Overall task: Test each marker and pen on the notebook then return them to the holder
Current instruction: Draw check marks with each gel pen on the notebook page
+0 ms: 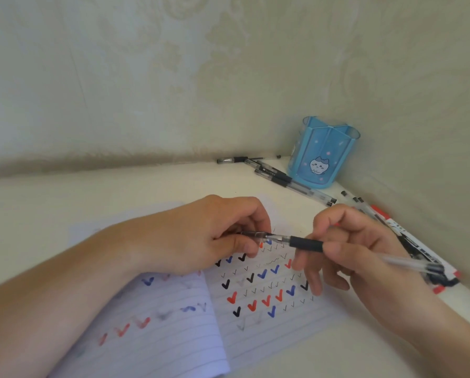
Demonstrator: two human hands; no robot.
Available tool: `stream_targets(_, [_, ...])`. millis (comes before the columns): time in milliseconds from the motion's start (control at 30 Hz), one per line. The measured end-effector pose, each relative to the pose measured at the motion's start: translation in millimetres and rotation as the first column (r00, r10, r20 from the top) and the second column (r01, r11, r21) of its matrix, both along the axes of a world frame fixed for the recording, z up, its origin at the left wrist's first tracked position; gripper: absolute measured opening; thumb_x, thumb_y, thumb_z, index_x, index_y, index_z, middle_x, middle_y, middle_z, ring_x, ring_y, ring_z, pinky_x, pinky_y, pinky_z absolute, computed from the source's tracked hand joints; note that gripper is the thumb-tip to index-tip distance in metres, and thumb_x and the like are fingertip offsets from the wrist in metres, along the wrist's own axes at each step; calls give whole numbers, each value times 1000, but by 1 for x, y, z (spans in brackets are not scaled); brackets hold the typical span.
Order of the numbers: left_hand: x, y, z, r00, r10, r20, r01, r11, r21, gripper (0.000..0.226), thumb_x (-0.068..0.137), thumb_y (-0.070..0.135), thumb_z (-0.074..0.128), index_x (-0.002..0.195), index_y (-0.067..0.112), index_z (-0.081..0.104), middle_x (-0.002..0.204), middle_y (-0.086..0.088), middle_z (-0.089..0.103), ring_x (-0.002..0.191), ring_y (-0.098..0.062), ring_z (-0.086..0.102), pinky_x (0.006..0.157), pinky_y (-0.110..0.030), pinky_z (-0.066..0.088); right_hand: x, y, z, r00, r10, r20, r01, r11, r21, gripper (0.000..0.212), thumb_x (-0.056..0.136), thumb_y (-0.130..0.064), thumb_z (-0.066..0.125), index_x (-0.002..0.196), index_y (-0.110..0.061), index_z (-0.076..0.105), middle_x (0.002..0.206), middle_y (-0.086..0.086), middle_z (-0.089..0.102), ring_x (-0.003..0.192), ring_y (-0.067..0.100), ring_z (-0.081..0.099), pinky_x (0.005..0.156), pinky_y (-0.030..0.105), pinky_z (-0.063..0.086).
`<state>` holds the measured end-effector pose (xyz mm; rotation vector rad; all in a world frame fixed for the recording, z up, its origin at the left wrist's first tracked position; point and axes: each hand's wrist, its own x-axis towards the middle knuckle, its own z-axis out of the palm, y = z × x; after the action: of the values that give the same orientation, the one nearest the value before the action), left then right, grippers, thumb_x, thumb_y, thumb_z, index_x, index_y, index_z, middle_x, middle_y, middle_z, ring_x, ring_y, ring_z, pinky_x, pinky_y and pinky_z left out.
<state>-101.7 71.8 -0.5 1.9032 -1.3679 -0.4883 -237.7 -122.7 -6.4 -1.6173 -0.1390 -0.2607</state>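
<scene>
An open lined notebook point(258, 320) lies on the white desk, covered with red, blue and black check marks. Above it I hold a clear pen point(306, 243) with a black grip level between both hands. My right hand point(364, 257) grips the barrel and black grip. My left hand point(209, 236) pinches the clear cap point(255, 235) at the pen's tip end. The blue holder point(322, 156) with a cartoon cat stands in the far corner and looks empty.
Several black-grip pens point(288, 181) lie on the desk left of and in front of the holder. More pens and red-capped markers point(416, 241) lie along the right wall behind my right hand. Walls close the desk at the back and right.
</scene>
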Motion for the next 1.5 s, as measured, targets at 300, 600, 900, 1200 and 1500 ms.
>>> stream_targets(300, [-1,1,3,1000,-9,29,10,999,-40,13,99,20,54,98,33,57,81,17,69,58,-2,49,58,-17,38,-1,-1,5,998,-57,30,57,998,12,23,64,-36,82,74,-25,65,67,16,71,44,26,55,43,29,22])
stream_targets(600, [-1,-2,0,999,-20,-28,18,996,-83,7,97,23,56,96,29,60,78,13,71,56,-5,53,55,-22,44,0,1,4,998,-54,41,54,998,-15,33,61,-48,85,75,-22,69,71,16,73,43,25,57,44,19,30])
stream_targets(900, [-11,-4,-4,998,-56,-37,52,994,-100,9,97,16,56,93,22,60,70,13,68,51,-11,50,51,-22,42,-3,8,-3,995,-92,50,92,996,-12,34,54,-49,88,65,-20,73,53,10,66,35,19,48,42,14,41])
stream_targets(1200, [-2,-5,-2,986,119,-114,-133,983,-124,56,71,50,72,123,35,58,97,19,72,76,0,69,69,-11,48,-6,6,3,968,-96,232,141,973,-184,28,65,-53,80,77,-30,71,57,-8,64,47,9,52,49,16,41])
stream_targets(1500, [11,-4,-3,894,405,193,-342,893,-291,24,91,27,61,67,27,58,70,10,61,65,-4,54,58,-11,40,-30,-83,46,970,-133,202,189,937,-292,42,88,-30,61,129,-19,60,125,12,63,101,33,65,57,37,52])
